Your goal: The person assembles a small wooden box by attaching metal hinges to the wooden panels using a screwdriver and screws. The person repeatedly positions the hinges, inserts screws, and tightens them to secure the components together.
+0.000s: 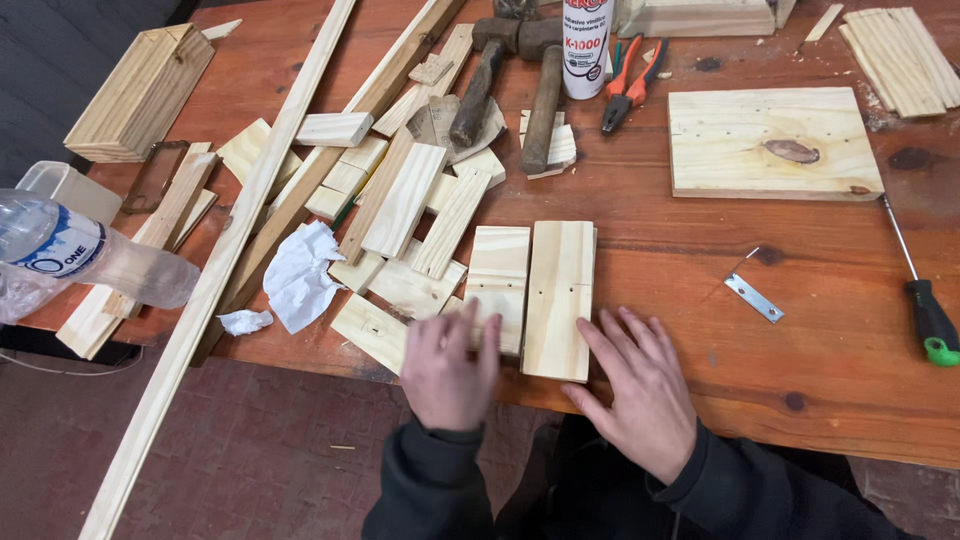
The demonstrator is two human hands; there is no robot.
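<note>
Two pale pine blocks lie side by side near the table's front edge: a shorter one (498, 272) on the left and a longer one (559, 295) on the right. My left hand (450, 370) rests with its fingers on the near end of the shorter block, slightly blurred. My right hand (640, 385) lies flat on the table, fingers spread, with its fingertips just right of the longer block's near corner. Neither hand grips anything.
Several wood offcuts (405, 200) and long strips (250, 220) cover the left of the red-brown table (800, 330). Also present: crumpled white paper (298, 275), plastic bottle (70, 255), two hammers (545, 100), pliers (628, 88), glue tube (585, 40), square board (770, 140), metal plate (753, 297), green-handled screwdriver (925, 300).
</note>
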